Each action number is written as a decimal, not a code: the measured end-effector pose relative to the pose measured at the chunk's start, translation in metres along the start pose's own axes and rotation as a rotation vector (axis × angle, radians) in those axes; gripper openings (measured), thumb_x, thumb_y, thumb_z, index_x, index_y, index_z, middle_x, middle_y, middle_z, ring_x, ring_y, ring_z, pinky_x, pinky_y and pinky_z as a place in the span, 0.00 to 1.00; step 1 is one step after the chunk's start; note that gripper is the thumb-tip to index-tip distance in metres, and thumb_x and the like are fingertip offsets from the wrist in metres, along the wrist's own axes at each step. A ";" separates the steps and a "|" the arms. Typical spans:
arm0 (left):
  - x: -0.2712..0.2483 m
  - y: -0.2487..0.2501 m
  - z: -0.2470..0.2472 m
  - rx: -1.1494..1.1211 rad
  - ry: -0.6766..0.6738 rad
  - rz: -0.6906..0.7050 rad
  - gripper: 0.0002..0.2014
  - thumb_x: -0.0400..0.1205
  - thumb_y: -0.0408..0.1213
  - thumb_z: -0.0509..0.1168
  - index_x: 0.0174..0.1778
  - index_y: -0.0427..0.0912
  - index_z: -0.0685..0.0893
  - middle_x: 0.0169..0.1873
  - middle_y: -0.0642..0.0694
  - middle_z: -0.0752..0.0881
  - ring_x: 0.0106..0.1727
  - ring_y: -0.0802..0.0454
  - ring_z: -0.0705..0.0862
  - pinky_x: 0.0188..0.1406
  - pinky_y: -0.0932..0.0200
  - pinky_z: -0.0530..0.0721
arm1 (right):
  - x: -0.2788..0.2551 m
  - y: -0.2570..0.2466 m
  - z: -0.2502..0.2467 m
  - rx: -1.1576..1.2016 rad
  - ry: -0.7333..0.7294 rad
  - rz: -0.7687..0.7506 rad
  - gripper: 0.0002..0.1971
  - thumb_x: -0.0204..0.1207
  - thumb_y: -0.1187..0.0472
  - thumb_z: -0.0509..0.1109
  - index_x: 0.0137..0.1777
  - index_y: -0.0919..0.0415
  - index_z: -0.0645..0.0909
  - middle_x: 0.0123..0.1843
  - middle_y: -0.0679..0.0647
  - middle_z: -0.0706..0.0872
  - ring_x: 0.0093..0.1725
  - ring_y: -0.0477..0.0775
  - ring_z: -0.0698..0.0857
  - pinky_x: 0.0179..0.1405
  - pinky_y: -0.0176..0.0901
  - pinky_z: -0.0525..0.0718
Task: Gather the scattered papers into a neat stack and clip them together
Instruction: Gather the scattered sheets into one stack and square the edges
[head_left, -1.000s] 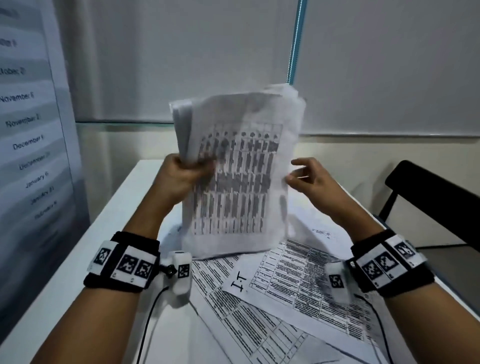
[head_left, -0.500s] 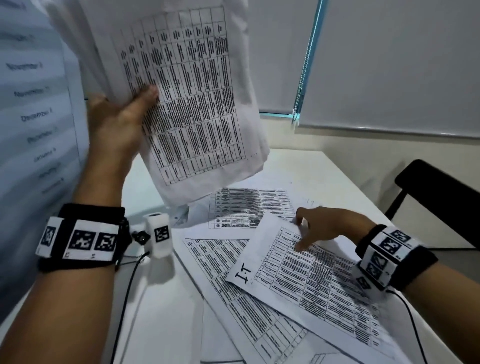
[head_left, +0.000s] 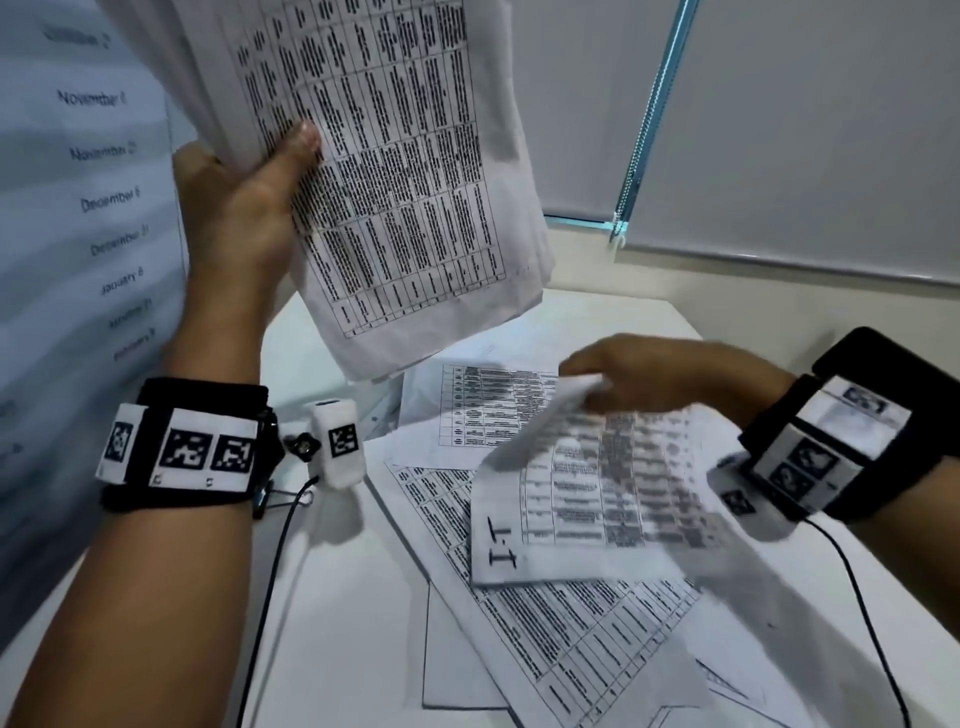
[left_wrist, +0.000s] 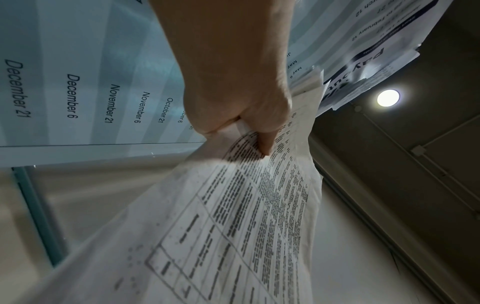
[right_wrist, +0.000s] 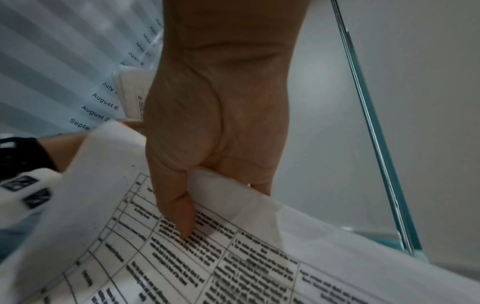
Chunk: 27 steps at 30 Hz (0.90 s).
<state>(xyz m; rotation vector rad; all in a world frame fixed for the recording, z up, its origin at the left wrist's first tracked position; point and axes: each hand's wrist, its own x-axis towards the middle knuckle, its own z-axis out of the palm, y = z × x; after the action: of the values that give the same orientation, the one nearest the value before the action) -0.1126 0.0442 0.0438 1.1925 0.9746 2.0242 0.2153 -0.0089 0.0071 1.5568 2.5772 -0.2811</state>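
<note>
My left hand (head_left: 244, 208) holds a sheaf of printed papers (head_left: 395, 171) up high at the left, thumb on the front sheet; the left wrist view shows the same hand (left_wrist: 241, 115) gripping the sheaf (left_wrist: 233, 216). My right hand (head_left: 649, 376) pinches the top edge of a loose sheet marked "I-1" (head_left: 587, 499) and lifts it off the table, blurred by motion. The right wrist view shows the thumb (right_wrist: 179, 211) on that sheet (right_wrist: 233, 257), fingers behind it. More printed sheets (head_left: 561, 639) lie scattered on the white table (head_left: 337, 597). A binder clip (head_left: 283, 499) peeks out under my left wrist.
A wall chart of dates (head_left: 98, 197) hangs close on the left. A window blind (head_left: 805, 130) and its cord (head_left: 649, 114) are behind the table. A black chair back (head_left: 893, 353) stands at the right. Wrist camera cables (head_left: 270, 582) trail over the table.
My left hand raised the sheaf up and left. My right hand let go of it, went down to the "I-1" sheet, pinched its top edge and started lifting it.
</note>
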 end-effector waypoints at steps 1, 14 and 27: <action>0.001 0.001 0.000 0.018 0.009 0.004 0.26 0.77 0.44 0.80 0.64 0.39 0.76 0.52 0.55 0.88 0.44 0.73 0.89 0.49 0.73 0.87 | 0.007 -0.003 -0.010 -0.020 0.032 0.031 0.07 0.78 0.63 0.70 0.44 0.48 0.80 0.44 0.45 0.85 0.46 0.53 0.83 0.49 0.49 0.81; 0.003 0.002 -0.007 -0.078 -0.143 0.148 0.06 0.80 0.31 0.77 0.50 0.44 0.89 0.42 0.60 0.95 0.50 0.60 0.93 0.49 0.61 0.90 | 0.142 0.011 0.024 0.056 -0.017 0.191 0.02 0.78 0.56 0.69 0.45 0.52 0.83 0.45 0.48 0.84 0.48 0.53 0.82 0.51 0.44 0.75; 0.007 -0.012 -0.007 0.145 -0.225 0.265 0.19 0.84 0.42 0.73 0.40 0.26 0.85 0.32 0.39 0.80 0.36 0.49 0.78 0.30 0.49 0.72 | 0.184 0.029 0.060 0.109 0.016 0.259 0.44 0.72 0.53 0.82 0.84 0.54 0.63 0.71 0.59 0.83 0.67 0.61 0.83 0.70 0.54 0.76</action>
<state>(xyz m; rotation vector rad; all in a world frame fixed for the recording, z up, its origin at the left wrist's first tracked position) -0.1200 0.0540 0.0347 1.6635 0.9027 1.9852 0.1558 0.1498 -0.0904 1.9136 2.3703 -0.3877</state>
